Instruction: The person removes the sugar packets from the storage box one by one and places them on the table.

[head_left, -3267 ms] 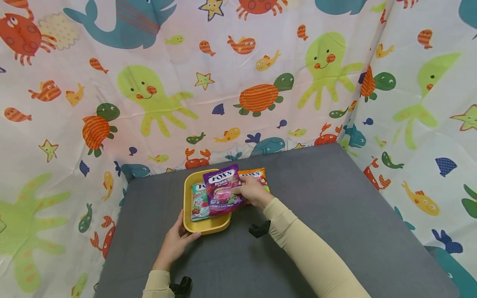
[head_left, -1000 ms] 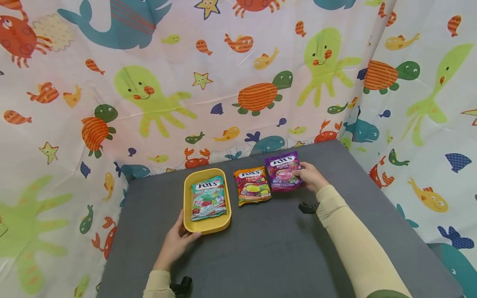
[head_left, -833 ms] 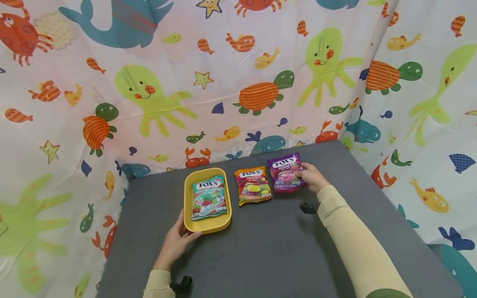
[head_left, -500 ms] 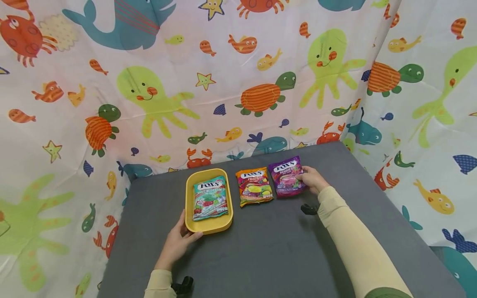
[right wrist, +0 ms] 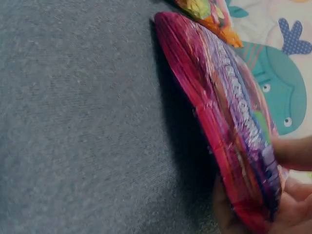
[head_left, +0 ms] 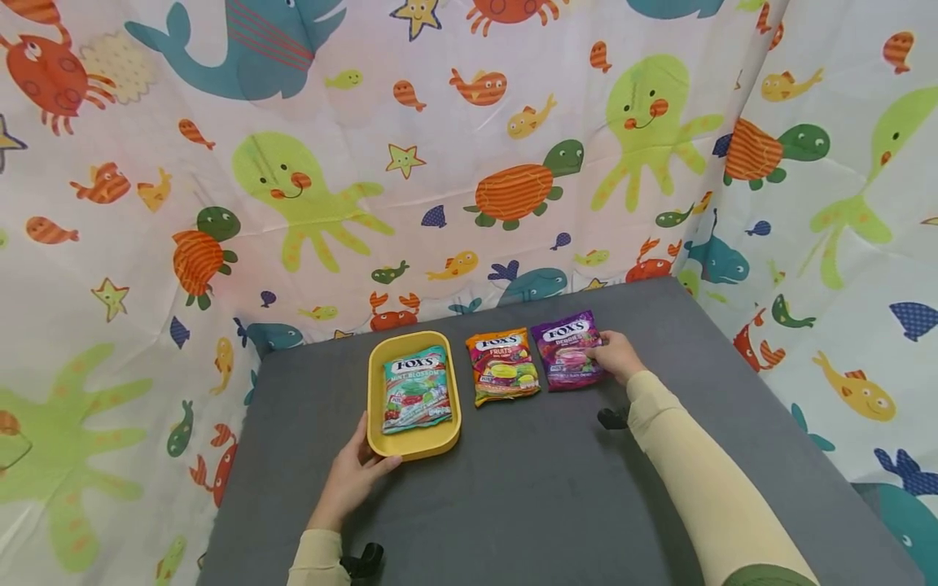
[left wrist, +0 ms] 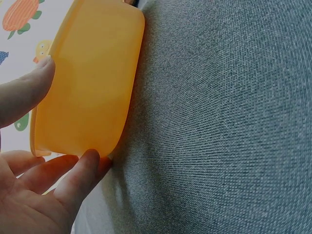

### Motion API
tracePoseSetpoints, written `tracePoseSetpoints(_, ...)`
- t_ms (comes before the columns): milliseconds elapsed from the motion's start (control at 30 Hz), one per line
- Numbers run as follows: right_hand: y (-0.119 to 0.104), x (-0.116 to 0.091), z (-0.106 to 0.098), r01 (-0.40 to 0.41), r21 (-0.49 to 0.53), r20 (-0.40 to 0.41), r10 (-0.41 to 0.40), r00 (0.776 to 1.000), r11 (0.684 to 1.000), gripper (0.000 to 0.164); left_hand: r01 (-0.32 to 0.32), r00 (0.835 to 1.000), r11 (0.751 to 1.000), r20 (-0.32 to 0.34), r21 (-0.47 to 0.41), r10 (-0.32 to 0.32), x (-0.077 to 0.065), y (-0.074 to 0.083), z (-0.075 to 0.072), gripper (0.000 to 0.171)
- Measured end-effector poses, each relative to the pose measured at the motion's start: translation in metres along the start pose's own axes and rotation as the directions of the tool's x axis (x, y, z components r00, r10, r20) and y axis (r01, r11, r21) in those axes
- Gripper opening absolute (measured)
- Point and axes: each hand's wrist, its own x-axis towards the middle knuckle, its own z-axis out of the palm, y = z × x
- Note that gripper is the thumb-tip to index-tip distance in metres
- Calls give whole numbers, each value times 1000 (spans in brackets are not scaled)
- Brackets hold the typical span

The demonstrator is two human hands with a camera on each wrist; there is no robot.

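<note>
My left hand grips the near left corner of a yellow plastic tray. In the left wrist view its thumb lies on one wall and its fingers curl at the corner. Inside the tray lies a teal Fox's mint candy bag. At the right, my right hand pinches the right edge of a purple Fox's berries candy bag. The right wrist view shows this bag edge-on, close over the table, a dark shadow beside it. Between tray and purple bag lies an orange Fox's fruits candy bag.
A grey cloth-covered table lies under everything. Behind it and along both sides hangs a white curtain printed with sea animals. Black wrist cameras sit below both hands.
My right hand has carried the purple bag from over the tray rightward past the orange bag, then lowered it slightly nearer me. The left hand has stayed on the tray.
</note>
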Motion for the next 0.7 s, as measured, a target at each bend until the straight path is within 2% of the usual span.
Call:
tracePoseSetpoints(133,-1,-4,1,20,-159,-69,-31,997,987,59,9,1000,1000,-1,6,-9,-1,0,0,103)
tracePoseSetpoints(300,-2,-8,2,51,-371,-135,-108,985,927,57,6,1000,1000,-2,2,-6,-2,2,1,105)
tracePoseSetpoints(500,-1,-10,4,91,-463,-199,-203,959,882,58,17,1000,1000,0,-17,-17,-3,3,1,103)
tracePoseSetpoints(633,-6,-14,6,155,-496,-236,-304,923,855,54,16,1000,1000,0,-13,-16,-3,4,1,103)
tracePoseSetpoints(700,-12,-17,9,188,-482,-251,-340,906,856,52,18,1000,1000,-1,-14,-18,-2,5,0,103)
